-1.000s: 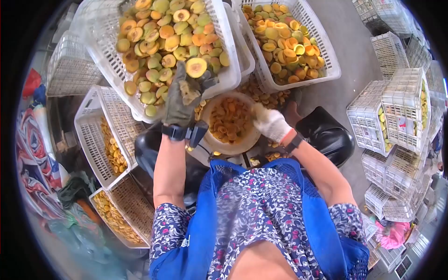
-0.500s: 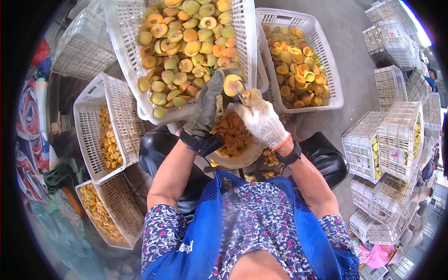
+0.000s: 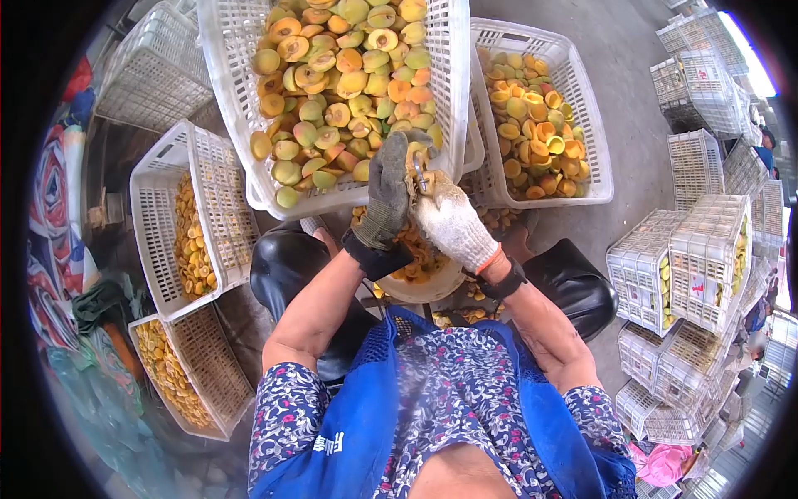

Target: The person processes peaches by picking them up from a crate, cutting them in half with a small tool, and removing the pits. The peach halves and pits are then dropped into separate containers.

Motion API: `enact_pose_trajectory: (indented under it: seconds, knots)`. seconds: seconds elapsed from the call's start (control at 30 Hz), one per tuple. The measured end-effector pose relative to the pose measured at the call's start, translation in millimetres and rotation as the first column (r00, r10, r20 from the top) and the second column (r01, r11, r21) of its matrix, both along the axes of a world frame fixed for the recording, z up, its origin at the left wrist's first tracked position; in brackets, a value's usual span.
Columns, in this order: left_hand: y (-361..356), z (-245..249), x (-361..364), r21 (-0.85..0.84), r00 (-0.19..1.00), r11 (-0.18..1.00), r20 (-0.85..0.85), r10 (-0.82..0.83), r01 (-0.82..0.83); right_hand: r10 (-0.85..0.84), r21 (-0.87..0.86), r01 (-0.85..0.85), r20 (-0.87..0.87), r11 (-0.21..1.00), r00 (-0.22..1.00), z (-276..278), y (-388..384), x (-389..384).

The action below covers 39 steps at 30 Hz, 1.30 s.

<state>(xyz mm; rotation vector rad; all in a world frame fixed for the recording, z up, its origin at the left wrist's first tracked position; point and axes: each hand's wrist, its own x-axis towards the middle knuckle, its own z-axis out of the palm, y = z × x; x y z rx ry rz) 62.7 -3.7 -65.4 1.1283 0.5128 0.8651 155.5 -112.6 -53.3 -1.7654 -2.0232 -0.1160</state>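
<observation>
Over the bowl, my left hand (image 3: 389,187) in a dark grey glove is closed round a halved fruit (image 3: 416,156), seen nearly edge-on. My right hand (image 3: 449,212), in a soiled white glove, grips a small metal tool (image 3: 421,179) whose curved end touches the fruit. Below both hands, the bowl (image 3: 432,291) holds orange fruit scraps, partly hidden by the gloves. Just ahead, a large white crate (image 3: 459,108) is full of halved fruit. Hollowed fruit halves fill another crate (image 3: 603,158) to its right.
Two crates of orange pieces, one upper (image 3: 154,241) and one lower (image 3: 224,407), stand at the left. Stacked crates (image 3: 648,266) line the right side. Plastic sheeting (image 3: 100,424) lies at lower left. Black-covered knees flank the bowl.
My hands have come closer together, and the fruit half has turned from facing the camera to nearly edge-on, with the tool against it. The view has shifted slightly.
</observation>
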Motion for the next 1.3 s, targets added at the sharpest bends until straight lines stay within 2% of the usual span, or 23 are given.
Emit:
enact_pose_trajectory:
  seconds: [0.03, 0.1, 0.13, 0.17, 0.2, 0.23, 0.3, 0.33, 0.37, 0.43, 0.5, 0.57, 0.63, 0.67, 0.7, 0.77, 0.8, 0.9, 0.93, 1.0, 1.07, 1.17, 1.3]
  knots:
    - [0, 5, -1, 0.09, 0.999, 0.996, 0.041, -0.023, 0.019, 0.0, 0.0, 0.0, 0.0, 1.0, 1.0, 1, 0, 2]
    - [-2, 12, -3, 0.046, 0.998, 0.997, 0.004, -0.059, 0.059, -0.011, -0.267, -0.08, -0.323, 0.96, 0.946, 9, -1, 9]
    - [-3, 14, -3, 0.003, 0.995, 0.995, -0.031, -0.096, 0.096, -0.011, -0.268, -0.08, -0.323, 0.96, 0.946, 21, 0, 11]
    - [-3, 13, -3, 0.002, 0.995, 0.995, -0.031, -0.097, 0.097, -0.295, -0.501, -0.128, -0.677, 0.856, 0.674, 36, 0, 15]
    - [0, 15, -2, 0.031, 0.982, 0.983, -0.052, -0.18, 0.182, -0.594, -0.642, -0.284, -0.767, 0.712, 0.244, 46, -1, 18]
    - [3, 18, 0, 0.063, 0.962, 0.962, -0.074, -0.263, 0.267, -0.594, -0.642, -0.277, -0.767, 0.715, 0.243, 49, -3, 21]
    - [4, 21, 5, 0.103, 0.943, 0.939, -0.088, -0.32, 0.328, -0.529, -0.643, -0.13, -0.714, 0.755, 0.459, 52, -9, 28]
    - [3, 20, 8, -0.238, 0.932, 0.902, 0.042, -0.36, 0.359, -0.44, -0.569, -0.028, -0.666, 0.822, 0.603, 44, -14, 31]
    - [3, 19, 12, -0.541, 0.921, 0.748, 0.176, -0.348, 0.386, -0.439, -0.568, -0.029, -0.667, 0.823, 0.603, 42, -15, 33]
    - [-2, 17, 16, -0.543, 0.937, 0.765, 0.15, -0.317, 0.346, -0.469, -0.578, -0.021, -0.684, 0.816, 0.558, 38, -17, 32]
    - [-5, 7, 19, -0.245, 0.948, 0.923, -0.039, -0.315, 0.296, -0.46, -0.58, -0.087, -0.721, 0.81, 0.517, 31, -22, 30]
    - [-18, 16, 18, -0.356, 0.958, 0.905, -0.076, -0.276, 0.233, -0.441, -0.566, -0.152, -0.76, 0.81, 0.477, 32, -25, 31]
    - [-25, 11, 13, 0.027, 0.96, 0.972, -0.16, -0.228, 0.235, -0.684, -0.668, -0.395, -0.719, 0.631, 0.124, 48, -28, 33]
    - [-19, -10, 17, -0.452, 0.919, 0.801, 0.151, -0.365, 0.393, -0.75, -0.659, -0.463, -0.661, 0.593, -0.019, 49, -29, 33]
    - [-20, -10, 17, -0.453, 0.918, 0.8, 0.142, -0.37, 0.392, -0.748, -0.654, -0.466, -0.663, 0.596, -0.027, 46, -31, 32]
    - [-23, -8, 17, -0.49, 0.86, 0.707, 0.33, -0.39, 0.509, -0.755, -0.482, -0.592, -0.52, 0.646, -0.4, 40, -34, 30]
    - [-23, -9, 17, -0.493, 0.863, 0.709, 0.32, -0.391, 0.504, -0.729, -0.38, -0.633, -0.481, 0.674, -0.487, 43, -34, 30]
    - [-22, -11, 16, -0.443, 0.898, 0.782, 0.235, -0.371, 0.439, -0.726, -0.241, -0.697, -0.383, 0.675, -0.571, 27, -35, 30]
    - [-22, -10, 15, -0.484, 0.905, 0.765, 0.24, -0.351, 0.425, -0.721, -0.231, -0.695, -0.381, 0.681, -0.579, 25, -33, 30]
    - [-22, -10, 15, -0.526, 0.911, 0.743, 0.238, -0.337, 0.413, -0.723, -0.331, -0.693, -0.565, 0.64, -0.398, 27, -29, 29]
    - [-22, -15, 14, -0.711, 0.969, 0.664, 0.234, -0.085, 0.23, -0.673, -0.382, -0.615, -0.652, 0.69, -0.349, 22, -29, 21]
    - [-23, 1, 12, -0.547, 0.963, 0.803, 0.239, -0.121, 0.237, -0.555, -0.383, -0.536, -0.806, 0.752, -0.203, 12, -29, 20]
    - [-10, 14, -18, -0.636, 0.992, 0.765, 0.12, -0.028, 0.099, -0.3, -0.475, -0.51, -0.871, 0.717, 0.388, 8, -43, 33]
